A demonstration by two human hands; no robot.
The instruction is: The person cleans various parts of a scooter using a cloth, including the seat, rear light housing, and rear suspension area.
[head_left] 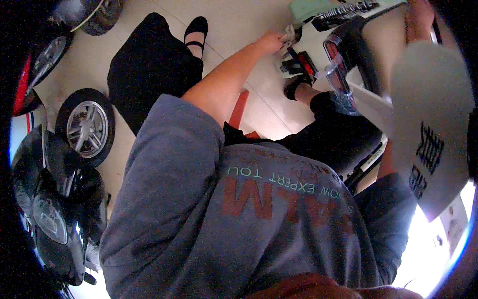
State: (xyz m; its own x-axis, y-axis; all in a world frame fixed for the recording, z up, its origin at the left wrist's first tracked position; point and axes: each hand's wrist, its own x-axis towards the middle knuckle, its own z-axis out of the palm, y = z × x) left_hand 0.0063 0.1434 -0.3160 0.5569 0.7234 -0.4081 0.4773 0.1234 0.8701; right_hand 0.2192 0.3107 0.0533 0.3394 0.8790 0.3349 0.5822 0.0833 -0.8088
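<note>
My left hand point(273, 42) reaches forward with its fingers closed around a crumpled greyish rag point(289, 36). The rag is against the rear of a light-coloured scooter, beside a dark bracket with a red reflector point(305, 62). A tail light point(336, 57) with red and clear lenses lies just to the right. My right arm passes behind a pale plate point(430, 114) with dark markings. Beyond that plate, at the upper right edge, my right hand point(422, 22) shows only in part, against the scooter; its fingers are hidden.
A shock absorber point(343, 14) runs along the scooter's far side. Part of a red stool point(238, 110) shows between my legs. On the left stand a wheel with silver spokes point(87, 128) and a glossy black scooter point(55, 219). Tiled floor point(234, 25) stretches ahead.
</note>
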